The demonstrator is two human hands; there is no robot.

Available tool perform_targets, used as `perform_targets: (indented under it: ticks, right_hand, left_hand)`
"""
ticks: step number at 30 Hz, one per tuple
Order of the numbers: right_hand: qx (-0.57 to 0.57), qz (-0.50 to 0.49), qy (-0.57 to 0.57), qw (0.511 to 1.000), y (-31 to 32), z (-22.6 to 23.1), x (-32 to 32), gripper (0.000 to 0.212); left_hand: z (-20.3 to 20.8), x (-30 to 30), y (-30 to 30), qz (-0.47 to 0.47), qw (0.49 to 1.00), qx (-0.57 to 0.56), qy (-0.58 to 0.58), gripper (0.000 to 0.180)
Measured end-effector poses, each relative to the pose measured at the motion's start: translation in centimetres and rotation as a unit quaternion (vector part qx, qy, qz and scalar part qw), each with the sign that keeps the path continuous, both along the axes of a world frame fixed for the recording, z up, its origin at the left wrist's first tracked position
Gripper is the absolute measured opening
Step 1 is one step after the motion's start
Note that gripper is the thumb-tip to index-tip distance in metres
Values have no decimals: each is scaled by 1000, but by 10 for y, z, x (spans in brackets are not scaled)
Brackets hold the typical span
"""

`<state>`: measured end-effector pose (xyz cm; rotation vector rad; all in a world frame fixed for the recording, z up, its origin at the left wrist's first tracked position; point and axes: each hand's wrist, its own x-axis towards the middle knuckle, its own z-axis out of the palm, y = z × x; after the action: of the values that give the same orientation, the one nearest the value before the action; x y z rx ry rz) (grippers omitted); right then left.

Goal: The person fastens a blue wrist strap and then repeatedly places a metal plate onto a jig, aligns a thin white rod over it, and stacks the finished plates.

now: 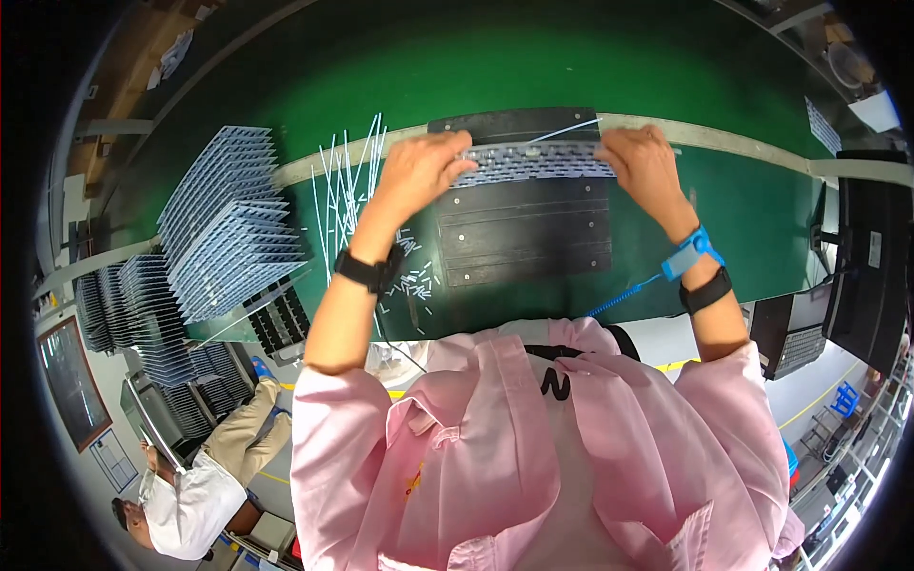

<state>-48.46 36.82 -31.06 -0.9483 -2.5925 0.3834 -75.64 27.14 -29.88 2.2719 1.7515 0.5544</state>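
Observation:
Between my two hands is a long pale-grey slotted tray (pixel 538 164), held crosswise over a black board (pixel 524 238) with screws in it. My left hand (pixel 417 173) is closed on the tray's left end, with thumb and fingers pinching it. The other end is gripped by my right hand (pixel 649 171), its fingers bent around the edge. A thin white strip (pixel 568 129) slants just beyond the tray, near my right fingers. The tray looks slightly blurred, so its fine details cannot be made out. A blue coiled cord runs from my right wristband (pixel 692 253).
Tall stacks of similar grey trays (pixel 233 249) stand to the left. Long white strips (pixel 343 181) and small cut pieces (pixel 411 278) lie beside my left forearm on the green tabletop (pixel 705 276). Black equipment (pixel 871 247) stands far right. Another person (pixel 190 504) is at lower left.

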Motion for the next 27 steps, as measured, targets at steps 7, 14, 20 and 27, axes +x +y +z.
perform_targets:
  ticks: [7,14,20,27]
  right_hand:
    - [-31,-24,-27,999,76,-57,-28,24]
    - [-159,-28,-1,987,79,-27,-22,31]
    - [-27,-145,38,988,54,35,38,27]
    - [-73,-137,96,983,14,29,36,23]
  left_hand:
    - [-47,-42,78,12,985,-165,-50,39]
    - [-33,-46,84,23,947,-299,-117,33]
    - [-39,-52,-5,206,955,-213,-3,21]
    - [-83,-45,-59,195,966,-167,-42,11]
